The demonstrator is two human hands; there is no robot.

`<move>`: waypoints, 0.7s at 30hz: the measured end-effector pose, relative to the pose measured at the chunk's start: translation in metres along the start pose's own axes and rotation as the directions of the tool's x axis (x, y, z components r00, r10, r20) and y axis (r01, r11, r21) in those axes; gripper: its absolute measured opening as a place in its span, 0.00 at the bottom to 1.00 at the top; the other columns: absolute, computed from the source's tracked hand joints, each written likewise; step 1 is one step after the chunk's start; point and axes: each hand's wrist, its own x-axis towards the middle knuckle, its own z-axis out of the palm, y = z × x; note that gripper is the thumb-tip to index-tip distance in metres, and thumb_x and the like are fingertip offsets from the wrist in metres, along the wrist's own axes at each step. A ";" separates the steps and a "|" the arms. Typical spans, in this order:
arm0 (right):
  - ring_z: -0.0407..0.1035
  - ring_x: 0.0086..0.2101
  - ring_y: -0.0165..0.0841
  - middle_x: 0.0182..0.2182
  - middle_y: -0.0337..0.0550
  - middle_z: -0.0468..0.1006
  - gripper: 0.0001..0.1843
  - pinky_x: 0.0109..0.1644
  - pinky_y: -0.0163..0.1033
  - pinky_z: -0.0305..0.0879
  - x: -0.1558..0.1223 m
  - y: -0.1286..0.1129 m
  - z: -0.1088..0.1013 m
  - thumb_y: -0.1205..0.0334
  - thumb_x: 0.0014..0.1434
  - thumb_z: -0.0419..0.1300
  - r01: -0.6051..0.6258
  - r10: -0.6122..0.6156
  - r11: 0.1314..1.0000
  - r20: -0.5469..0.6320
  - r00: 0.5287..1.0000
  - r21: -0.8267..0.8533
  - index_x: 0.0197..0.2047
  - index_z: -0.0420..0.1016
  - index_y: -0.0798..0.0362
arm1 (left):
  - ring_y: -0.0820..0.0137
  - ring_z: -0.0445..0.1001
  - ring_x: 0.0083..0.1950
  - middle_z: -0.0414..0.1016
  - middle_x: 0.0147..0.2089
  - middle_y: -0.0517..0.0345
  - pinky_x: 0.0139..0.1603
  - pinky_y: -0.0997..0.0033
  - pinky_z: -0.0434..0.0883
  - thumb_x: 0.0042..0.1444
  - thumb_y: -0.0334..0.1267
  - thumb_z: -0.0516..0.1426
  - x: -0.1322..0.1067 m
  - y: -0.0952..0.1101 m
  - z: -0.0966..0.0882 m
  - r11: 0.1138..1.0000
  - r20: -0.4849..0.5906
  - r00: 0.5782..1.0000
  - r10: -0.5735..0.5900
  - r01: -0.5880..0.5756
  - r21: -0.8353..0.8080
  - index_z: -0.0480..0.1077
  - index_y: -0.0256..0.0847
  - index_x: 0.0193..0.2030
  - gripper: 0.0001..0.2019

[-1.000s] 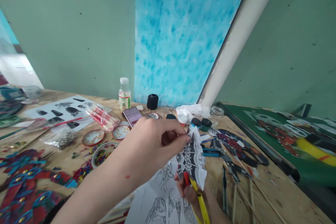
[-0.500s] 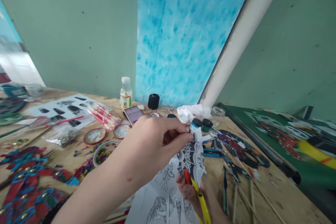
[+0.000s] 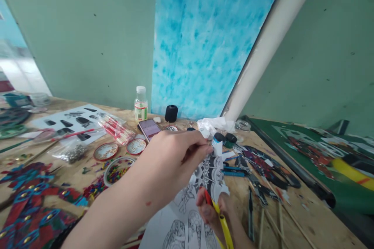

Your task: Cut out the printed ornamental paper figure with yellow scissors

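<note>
My left hand (image 3: 175,155) reaches in from the lower left, its thumb and finger pinched on the top of a paper cutout (image 3: 212,173). Printed in black, grey and white, the cutout has scalloped edges and hangs upright. Below it, my right hand (image 3: 212,212) is closed around yellow-and-red scissors (image 3: 223,223) by the cutout's lower edge. Parts of the right fingers and the blades are hidden. Beneath both hands lies a white sheet (image 3: 175,225) with black line drawings.
Left are a roll of tape (image 3: 109,175) around colourful pins, lids of small beads (image 3: 105,151), and red painted pieces (image 3: 37,210). A phone (image 3: 149,128), bottle (image 3: 141,104) and paint jars (image 3: 230,140) stand behind. Wooden sticks (image 3: 271,221) and dark painted pieces (image 3: 263,163) lie right.
The cutout has shifted slightly left and down, tilting a little, with my left hand still pinching it. The scissors have barely moved.
</note>
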 end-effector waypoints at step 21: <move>0.60 0.18 0.25 0.25 0.33 0.66 0.28 0.21 0.32 0.58 -0.002 0.010 0.002 0.33 0.57 0.67 0.039 -0.040 0.998 -0.009 0.999 -0.043 0.35 0.72 0.52 | 0.76 0.66 0.24 0.75 0.26 0.65 0.28 0.74 0.60 0.67 0.38 0.56 0.002 0.001 0.005 0.998 -0.047 0.997 -0.057 0.058 0.005 0.76 0.41 0.32 0.12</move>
